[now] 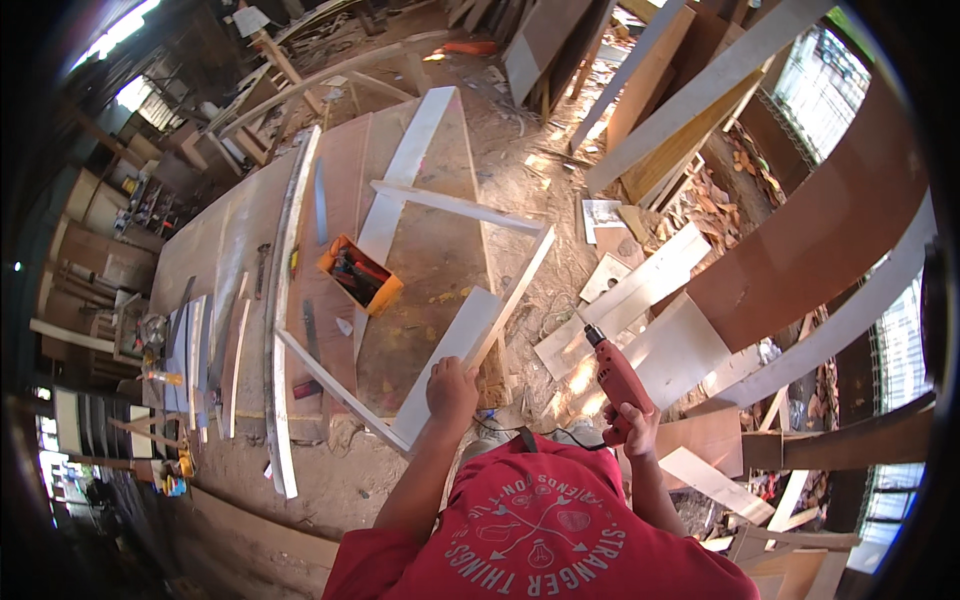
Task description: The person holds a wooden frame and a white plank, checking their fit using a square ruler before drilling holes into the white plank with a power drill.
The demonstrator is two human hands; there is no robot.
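Note:
My right hand (632, 428) is wrapped around the handle of a red power drill (621, 378), whose thin bit points up and away to the left. A dark cord trails from the drill past my waist. My left hand (452, 388) curls over the near end of a wooden strip (522, 285), beside a white board (440, 365). That strip meets a second pale strip (460, 208) at a far corner. Another narrow strip (340, 390) slants in from the left to the white board's near end. What my left fingertips press against is partly hidden.
A large wooden worktop (425, 265) carries an orange toolbox (360, 275) with tools and a long white bar (287, 300). Planks (640, 290) lie on the ground at the right. Tall boards (800, 230) lean there. Several strips (200, 360) lie at the left.

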